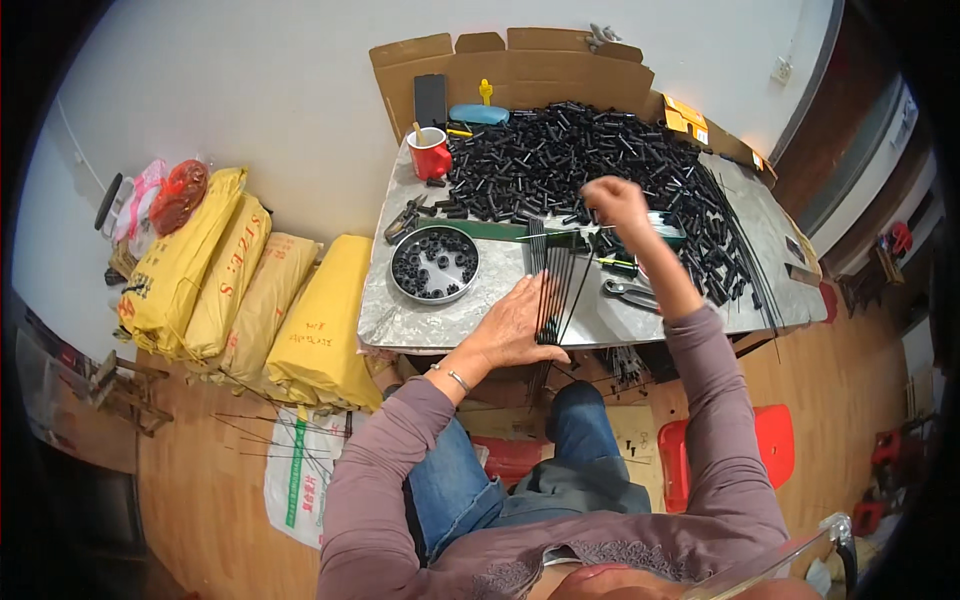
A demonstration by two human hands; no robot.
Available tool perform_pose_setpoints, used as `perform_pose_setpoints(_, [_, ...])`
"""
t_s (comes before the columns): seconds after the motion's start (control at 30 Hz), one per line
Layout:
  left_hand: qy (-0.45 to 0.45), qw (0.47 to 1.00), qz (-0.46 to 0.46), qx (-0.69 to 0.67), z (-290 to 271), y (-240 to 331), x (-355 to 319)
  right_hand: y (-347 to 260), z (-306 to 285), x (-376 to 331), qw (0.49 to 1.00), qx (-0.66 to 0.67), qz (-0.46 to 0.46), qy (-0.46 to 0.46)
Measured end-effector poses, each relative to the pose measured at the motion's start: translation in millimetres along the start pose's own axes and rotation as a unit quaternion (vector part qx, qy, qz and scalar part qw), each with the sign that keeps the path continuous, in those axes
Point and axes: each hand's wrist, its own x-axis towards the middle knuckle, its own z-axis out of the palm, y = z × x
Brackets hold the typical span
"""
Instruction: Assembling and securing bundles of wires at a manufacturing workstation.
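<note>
While the left hand (pixel 515 325) lies flat and open on a row of thin black rods (pixel 556 280) at the table's (pixel 420 320) near edge, the right hand (pixel 615 200) is closed, its contents indistinct; yellow sacks (pixel 250 290) line the floor left, their far ends overlapped

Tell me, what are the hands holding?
Left hand presses flat on thin black rods, near their lower ends. Right hand is closed; whether it grips anything cannot be told.
</note>
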Motion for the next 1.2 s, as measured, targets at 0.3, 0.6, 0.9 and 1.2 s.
perform_pose_setpoints(0.3, [-0.012,0.999,-0.039,-0.016,0,-7,-4,42,82,27,0.908,-0.299,-0.292,-0.021])
perform_pose_setpoints(0.6, [-0.033,0.996,-0.080,0.033,4,-8,7,47,78,26,0.862,-0.397,-0.314,0.022])
perform_pose_setpoints(0.9, [-0.039,0.995,-0.090,0.010,2,-2,1,46,-69,19,0.893,-0.444,-0.041,0.058])
perform_pose_setpoints(1.2, [-0.088,0.989,-0.116,-0.005,-11,16,2,61,-78,26,0.847,-0.528,-0.053,-0.032])
